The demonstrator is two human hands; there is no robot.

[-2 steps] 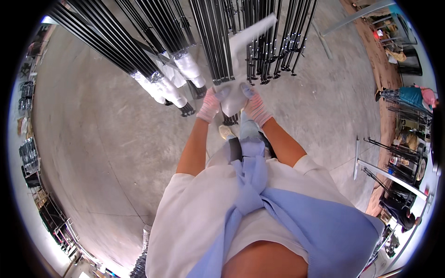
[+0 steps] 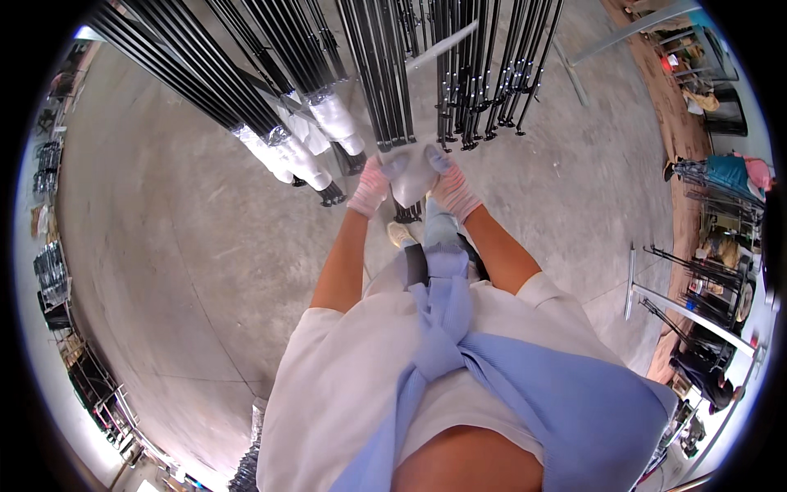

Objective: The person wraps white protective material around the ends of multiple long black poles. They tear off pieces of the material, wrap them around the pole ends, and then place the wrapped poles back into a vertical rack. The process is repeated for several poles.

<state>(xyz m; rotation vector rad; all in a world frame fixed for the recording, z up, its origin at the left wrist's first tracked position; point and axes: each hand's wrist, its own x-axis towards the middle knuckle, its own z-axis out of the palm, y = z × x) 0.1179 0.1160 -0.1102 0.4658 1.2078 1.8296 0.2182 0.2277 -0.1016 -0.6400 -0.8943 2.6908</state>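
Note:
My left hand (image 2: 375, 184) and my right hand (image 2: 452, 182), both in striped pink-and-white gloves with greyish fingertips, pinch the two sides of a translucent plastic bag (image 2: 412, 187). The bag hangs over the lower end of a bundle of black rods (image 2: 377, 82). Dark rod ends (image 2: 407, 213) show just below it. Part of the bundle behind the bag is hidden. Beyond my hands, a pale, blurred strip (image 2: 443, 45) slants up to the right across the rods; I cannot tell whether it belongs to the bag.
Left of my hands lean black rod bundles with silvery plastic-wrapped ends (image 2: 303, 164). Loose black rods with small fittings (image 2: 492, 90) stand at right. A person in pink and teal (image 2: 738, 174) is by the right wall, near a metal frame (image 2: 693, 316). Racks line the left wall.
The pale strip beyond my hands has become narrower and swung slightly downward. Both hands keep their grip in nearly the same place.

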